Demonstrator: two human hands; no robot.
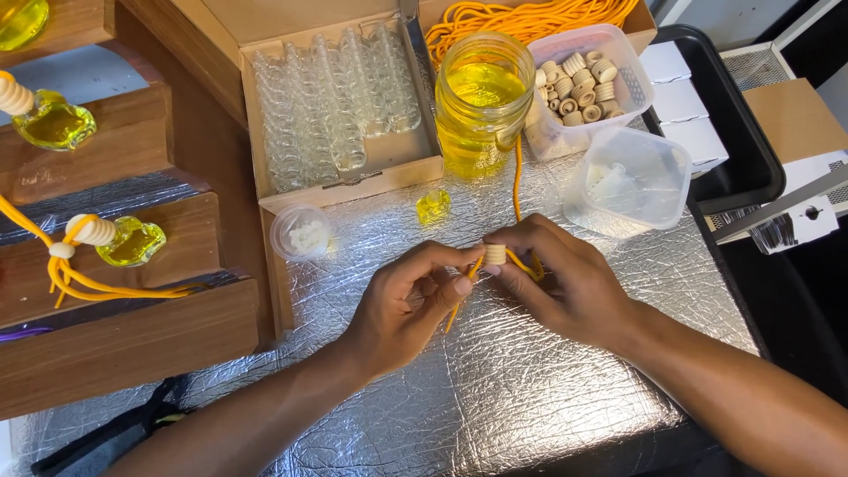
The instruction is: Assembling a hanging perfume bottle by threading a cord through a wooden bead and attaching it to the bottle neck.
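Orange cord point(517, 190) could slip out of the small wooden cap point(495, 254) pinched between left hand point(408, 305) and right hand point(565, 278), since both grips clamp only by fingertips.

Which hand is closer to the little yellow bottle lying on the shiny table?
Left. The left hand is just below the little yellow bottle; the right hand sits farther off, below and to its right.

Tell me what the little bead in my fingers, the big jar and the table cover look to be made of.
Bead: probably unfinished wood, pale tan, matte, ribbed. Jar: clear glass by the look, glossy, yellow liquid showing through. Table cover: seemingly metallic foil, silver, crinkled, shiny.
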